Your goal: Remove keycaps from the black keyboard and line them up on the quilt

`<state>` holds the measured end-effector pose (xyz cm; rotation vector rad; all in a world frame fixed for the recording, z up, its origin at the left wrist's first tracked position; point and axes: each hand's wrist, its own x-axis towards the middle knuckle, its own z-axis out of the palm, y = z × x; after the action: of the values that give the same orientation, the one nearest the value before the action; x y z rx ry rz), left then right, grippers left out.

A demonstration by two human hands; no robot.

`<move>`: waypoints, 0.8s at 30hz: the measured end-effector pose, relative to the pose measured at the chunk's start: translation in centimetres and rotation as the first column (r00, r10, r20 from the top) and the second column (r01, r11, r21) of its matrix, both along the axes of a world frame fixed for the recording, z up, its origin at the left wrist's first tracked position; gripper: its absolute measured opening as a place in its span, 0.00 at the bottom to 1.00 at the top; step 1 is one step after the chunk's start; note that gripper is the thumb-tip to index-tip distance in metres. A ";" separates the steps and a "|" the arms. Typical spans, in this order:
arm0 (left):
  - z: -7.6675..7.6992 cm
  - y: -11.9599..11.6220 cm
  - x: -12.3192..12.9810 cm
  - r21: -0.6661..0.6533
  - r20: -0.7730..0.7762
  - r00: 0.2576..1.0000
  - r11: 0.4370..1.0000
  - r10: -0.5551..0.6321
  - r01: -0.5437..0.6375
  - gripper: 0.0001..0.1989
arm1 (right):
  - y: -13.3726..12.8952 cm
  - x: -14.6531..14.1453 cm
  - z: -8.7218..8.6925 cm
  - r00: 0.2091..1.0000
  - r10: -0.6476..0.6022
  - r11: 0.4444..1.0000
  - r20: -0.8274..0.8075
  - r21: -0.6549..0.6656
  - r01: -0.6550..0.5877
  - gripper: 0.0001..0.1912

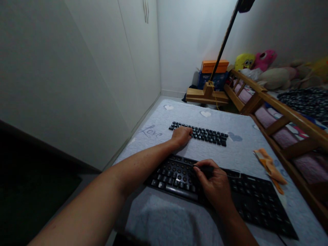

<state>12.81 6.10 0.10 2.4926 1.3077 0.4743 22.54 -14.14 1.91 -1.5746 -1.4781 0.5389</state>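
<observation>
A black keyboard (258, 201) lies across the cloth-covered table, with several round key sockets bare in its upper left part. Beyond it, loose black keycaps (210, 134) are laid out in rows on the cloth. My left hand (182, 136) reaches over the keyboard to the left half of these rows, its fingers closed at the keycaps; whatever they hold is hidden. Over the middle of the keyboard, my right hand (214, 181) is closed round a thin wire tool (230, 173), whose looped end points to the right.
An orange cloth (270, 165) and a brush (278, 186) lie at the table's right side. A wooden bed rail (289, 118) runs along the right. White cabinets (102, 61) stand on the left, and a wooden stand (205, 95) with a dark pole is behind the table.
</observation>
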 end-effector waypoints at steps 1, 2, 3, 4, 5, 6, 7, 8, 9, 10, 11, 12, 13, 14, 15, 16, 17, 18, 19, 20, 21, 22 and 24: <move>0.0 0.0 0.0 0.000 0.001 1.000 1.000 -0.003 0.003 0.09 | 0.0 0.0 0.1 1.000 -0.001 1.000 0.003 0.001 0.001 0.07; 0.0 0.0 0.0 0.003 0.001 1.000 1.000 -0.005 0.005 0.09 | 0.0 0.0 0.2 1.000 -0.003 1.000 0.006 0.003 0.003 0.07; 0.0 -0.1 0.0 0.007 0.002 1.000 1.000 -0.004 0.004 0.09 | -0.1 0.0 0.2 1.000 -0.002 1.000 0.011 0.004 0.002 0.07; 0.0 -0.1 0.0 0.010 0.000 1.000 1.000 -0.002 0.002 0.09 | -0.1 0.0 0.3 1.000 -0.003 1.000 0.015 0.006 0.003 0.07; 0.0 -0.1 0.0 0.011 -0.001 1.000 1.000 -0.001 0.001 0.09 | -0.1 0.0 0.3 1.000 -0.003 1.000 0.019 0.008 0.003 0.07; 0.0 -0.1 0.0 0.012 -0.001 1.000 1.000 0.000 0.000 0.09 | -0.1 0.0 0.3 1.000 -0.001 1.000 0.022 0.009 0.001 0.07; 0.0 0.0 0.0 0.012 0.002 1.000 1.000 0.001 -0.001 0.09 | -0.1 0.0 0.3 1.000 -0.002 1.000 0.022 0.010 0.002 0.07; 0.0 0.0 -0.1 0.012 0.008 1.000 1.000 0.001 -0.001 0.09 | -0.1 0.0 0.3 1.000 -0.001 1.000 0.022 0.012 0.001 0.07; 0.1 0.0 -0.2 0.011 0.017 1.000 1.000 0.000 -0.001 0.09 | -0.1 0.1 0.2 1.000 -0.002 1.000 0.021 0.014 0.002 0.07; 0.2 0.1 -0.3 0.010 0.030 1.000 1.000 0.001 -0.001 0.09 | -0.1 0.1 0.2 1.000 -0.003 1.000 0.019 0.017 0.003 0.07; 0.4 0.1 -0.5 0.006 0.045 0.999 1.000 0.003 -0.003 0.09 | -0.1 0.1 0.2 1.000 -0.003 1.000 0.017 0.019 0.003 0.07; 0.7 0.2 -0.8 0.000 0.063 0.998 1.000 0.002 -0.002 0.09 | -0.2 0.1 0.1 1.000 -0.004 1.000 0.016 0.023 0.003 0.06; 1.0 0.2 -1.2 -0.007 0.084 0.996 1.000 0.002 -0.002 0.09 | -0.2 0.1 0.2 1.000 -0.002 1.000 0.014 0.024 0.002 0.06; 1.3 0.2 -1.7 -0.017 0.106 0.994 1.000 0.000 0.002 0.08 | -0.2 0.1 0.2 1.000 -0.002 1.000 0.013 0.027 0.002 0.06; 1.6 0.1 -2.3 -0.029 0.134 0.991 1.000 -0.007 0.011 0.08 | -0.2 0.0 0.2 1.000 -0.002 1.000 0.014 0.029 0.002 0.06; 1.9 -0.1 -3.0 -0.042 0.165 0.986 0.999 -0.009 0.016 0.07 | -0.2 0.0 0.3 1.000 -0.001 1.000 0.017 0.030 0.001 0.06; 2.2 -0.4 -3.7 -0.061 0.199 0.980 0.998 -0.015 0.027 0.07 | -0.2 0.0 0.4 1.000 -0.001 0.999 0.023 0.034 0.000 0.06; 2.5 -0.7 -4.5 -0.088 0.234 0.972 0.996 -0.011 0.032 0.06 | -0.2 -0.1 0.5 0.999 0.001 0.999 0.032 0.037 -0.002 0.06; 2.8 -1.1 -5.4 -0.115 0.268 0.963 0.993 -0.005 0.037 0.06 | -0.2 -0.1 0.6 0.999 0.003 0.999 0.041 0.041 -0.005 0.06; 3.0 -1.6 -6.2 -0.138 0.305 0.952 0.990 0.002 0.042 0.06 | -0.2 -0.2 0.7 0.999 0.004 0.999 0.050 0.045 -0.007 0.06; 3.1 -2.1 -7.1 -0.160 0.341 0.940 0.986 0.014 0.044 0.07 | -0.3 -0.2 0.8 0.998 0.005 0.999 0.058 0.048 -0.008 0.06; 3.3 -2.7 -7.9 -0.183 0.373 0.927 0.982 0.026 0.046 0.07 | -0.3 -0.3 0.9 0.998 0.005 0.999 0.064 0.052 -0.008 0.06; 3.4 -4.0 -9.5 -0.209 0.428 0.902 0.977 0.062 0.032 0.08 | -0.4 -0.4 1.0 0.997 0.006 0.998 0.072 0.055 -0.010 0.06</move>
<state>3.33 2.15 3.54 2.0473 1.1302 0.7948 22.17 -14.50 2.96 -1.5599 -1.5406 0.4468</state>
